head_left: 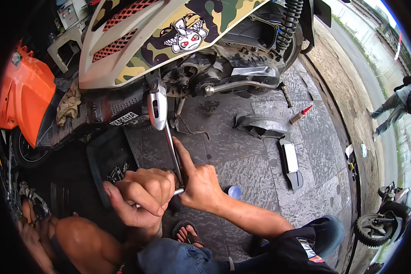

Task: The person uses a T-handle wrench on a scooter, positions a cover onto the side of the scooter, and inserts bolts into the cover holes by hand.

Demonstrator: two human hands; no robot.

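Observation:
A long chrome wrench (174,153) with a crosswise handle runs from near the scooter's silver footpeg (158,106) down to my hands. My left hand (143,194) is closed in a fist around the left part of the handle. At the corner where shaft and handle meet, my right hand (198,185) is wrapped on the wrench, its index finger stretched along the shaft. The far end of the wrench is hidden behind the footpeg. Beyond it stands the scooter (169,41), with a camouflage-pattern side panel and its engine casing exposed.
A dark tray (96,171) holds several bolts. On the tiled floor lie a curved metal cover (262,127), a red-capped tube (301,114), a black-and-white part (290,164) and a blue round lid (234,192). Another person's hands (32,233) are at lower left. A motorbike (383,217) stands right.

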